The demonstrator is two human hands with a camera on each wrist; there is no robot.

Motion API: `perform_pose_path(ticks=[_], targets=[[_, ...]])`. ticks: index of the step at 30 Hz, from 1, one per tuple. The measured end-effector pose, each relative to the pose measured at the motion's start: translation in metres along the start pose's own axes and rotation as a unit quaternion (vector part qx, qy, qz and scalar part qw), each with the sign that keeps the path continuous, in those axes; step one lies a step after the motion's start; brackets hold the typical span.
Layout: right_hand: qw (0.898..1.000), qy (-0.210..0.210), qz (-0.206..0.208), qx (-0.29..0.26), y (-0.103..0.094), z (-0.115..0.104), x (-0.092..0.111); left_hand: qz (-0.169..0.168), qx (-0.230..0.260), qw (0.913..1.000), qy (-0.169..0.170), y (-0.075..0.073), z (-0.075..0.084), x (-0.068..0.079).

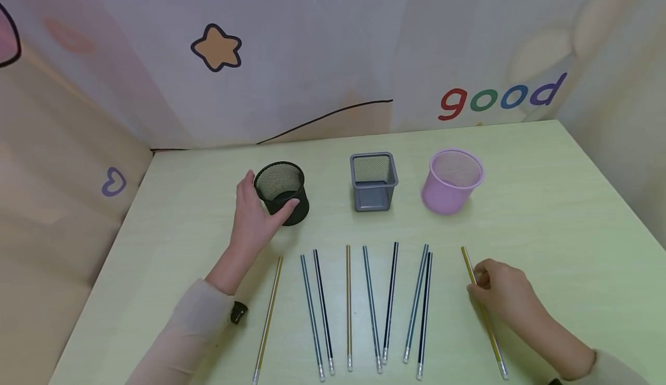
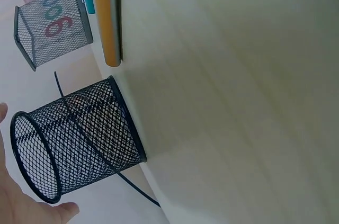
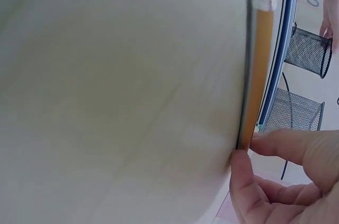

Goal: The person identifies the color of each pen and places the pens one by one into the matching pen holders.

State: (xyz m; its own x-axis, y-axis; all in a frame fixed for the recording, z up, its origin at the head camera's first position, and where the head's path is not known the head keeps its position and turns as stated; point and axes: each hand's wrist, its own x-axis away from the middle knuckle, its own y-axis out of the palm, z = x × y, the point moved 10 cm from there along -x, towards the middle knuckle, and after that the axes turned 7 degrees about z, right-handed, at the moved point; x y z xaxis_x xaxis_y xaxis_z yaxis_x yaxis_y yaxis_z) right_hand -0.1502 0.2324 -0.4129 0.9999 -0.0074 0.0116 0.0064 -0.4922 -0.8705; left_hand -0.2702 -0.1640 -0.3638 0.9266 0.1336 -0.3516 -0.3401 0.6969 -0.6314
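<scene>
My left hand (image 1: 255, 214) grips the black round mesh pen holder (image 1: 296, 211) near its rim, thumb at the front and fingers along the left side. The holder stands upright on the table, and the left wrist view shows its mesh wall (image 2: 90, 134) beside the thumb (image 2: 62, 212). On the right, my right hand (image 1: 507, 289) pinches a yellow pencil (image 1: 489, 330) between thumb and fingertips, partway along its shaft. This pencil slants, its white eraser end toward me. In the right wrist view the fingertips (image 3: 241, 163) meet the pencil's yellow shaft (image 3: 259, 70).
Right of the black holder stand a grey square mesh holder (image 1: 373, 197) and a pink round one (image 1: 447, 194). Several yellow, blue and dark pencils lie in a row, including a yellow one (image 1: 269, 318) at the left. A printed cloth (image 1: 322, 55) hangs behind the table.
</scene>
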Motion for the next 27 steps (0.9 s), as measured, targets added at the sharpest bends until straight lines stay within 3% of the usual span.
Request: perform_pose_path(ticks=[9, 27], targets=[[1.0, 0.002, 0.016, -0.009, -0.003, 0.001, -0.001, -0.017, 0.016, 0.9991, -0.035, 0.005, -0.006, -0.003], [0.999, 0.031, -0.005, -0.033, -0.001, 0.006, 0.0, -0.032, 0.031, 0.9965, -0.07, 0.011, -0.013, -0.005]])
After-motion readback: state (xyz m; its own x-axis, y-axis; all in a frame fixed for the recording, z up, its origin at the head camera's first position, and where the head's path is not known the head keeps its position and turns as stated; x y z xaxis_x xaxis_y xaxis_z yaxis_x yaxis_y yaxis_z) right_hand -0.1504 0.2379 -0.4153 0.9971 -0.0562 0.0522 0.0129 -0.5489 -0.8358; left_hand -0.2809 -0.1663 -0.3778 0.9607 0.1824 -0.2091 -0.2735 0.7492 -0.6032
